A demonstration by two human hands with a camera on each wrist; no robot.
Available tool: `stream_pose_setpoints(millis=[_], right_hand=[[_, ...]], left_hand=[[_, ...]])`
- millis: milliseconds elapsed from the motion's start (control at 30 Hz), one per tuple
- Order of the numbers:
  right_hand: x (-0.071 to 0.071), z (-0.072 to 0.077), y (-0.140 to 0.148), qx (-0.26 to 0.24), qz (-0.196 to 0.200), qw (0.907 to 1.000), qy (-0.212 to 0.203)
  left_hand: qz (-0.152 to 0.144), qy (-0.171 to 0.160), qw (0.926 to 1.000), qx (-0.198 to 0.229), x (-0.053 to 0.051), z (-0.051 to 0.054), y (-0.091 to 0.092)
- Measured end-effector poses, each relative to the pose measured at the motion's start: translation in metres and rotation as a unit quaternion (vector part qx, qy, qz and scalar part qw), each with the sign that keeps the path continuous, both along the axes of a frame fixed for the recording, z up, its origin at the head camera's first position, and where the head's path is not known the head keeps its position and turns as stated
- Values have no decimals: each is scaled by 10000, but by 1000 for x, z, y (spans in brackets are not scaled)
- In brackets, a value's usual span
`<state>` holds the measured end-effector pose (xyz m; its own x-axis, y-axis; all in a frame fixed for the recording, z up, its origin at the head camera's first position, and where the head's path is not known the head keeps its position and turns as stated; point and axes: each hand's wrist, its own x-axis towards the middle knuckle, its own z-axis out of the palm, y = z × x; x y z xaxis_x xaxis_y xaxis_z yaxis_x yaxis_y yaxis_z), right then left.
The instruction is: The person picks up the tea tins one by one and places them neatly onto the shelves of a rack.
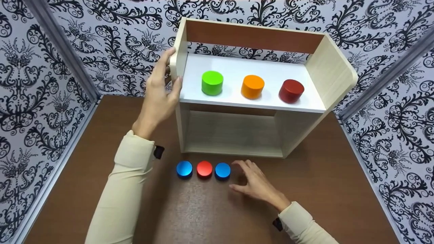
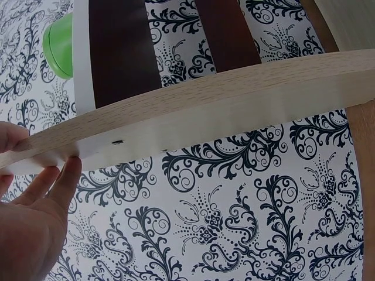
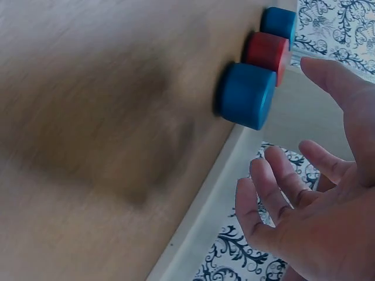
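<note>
My left hand (image 1: 159,93) grips the left side panel of a small wooden shelf (image 1: 230,132), thumb on one face and fingertips on the other. To the right of a row of three cylinders, my right hand (image 1: 255,181) hovers with fingers spread, thumb and fingers apart from the nearest blue cylinder (image 1: 222,170). A red cylinder (image 1: 204,169) stands in the middle of that row, and another blue cylinder (image 1: 184,169) at its left end. On the white upper board are a green cylinder (image 1: 212,83), an orange cylinder (image 1: 252,87) and a dark red cylinder (image 1: 291,91).
The shelf stands on a brown table (image 1: 190,213), with the row of cylinders just before its lower front edge. Patterned walls (image 1: 125,44) enclose the table at the back and both sides. The shelf's right side panel (image 1: 334,71) rises beyond the dark red cylinder.
</note>
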<state>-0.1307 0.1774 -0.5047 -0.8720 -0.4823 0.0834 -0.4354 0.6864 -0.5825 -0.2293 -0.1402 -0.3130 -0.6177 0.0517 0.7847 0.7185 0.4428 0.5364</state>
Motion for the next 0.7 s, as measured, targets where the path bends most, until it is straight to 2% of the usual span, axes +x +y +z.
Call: stream_pose_setpoints(millis=[367, 700], right_hand=[[-5, -18, 1, 246, -36, 9997, 7], [-7, -26, -1, 252, -109, 9993, -254]], left_hand=[[29, 10, 10000, -13, -1, -1, 0], [57, -36, 10000, 23, -1, -1, 1]])
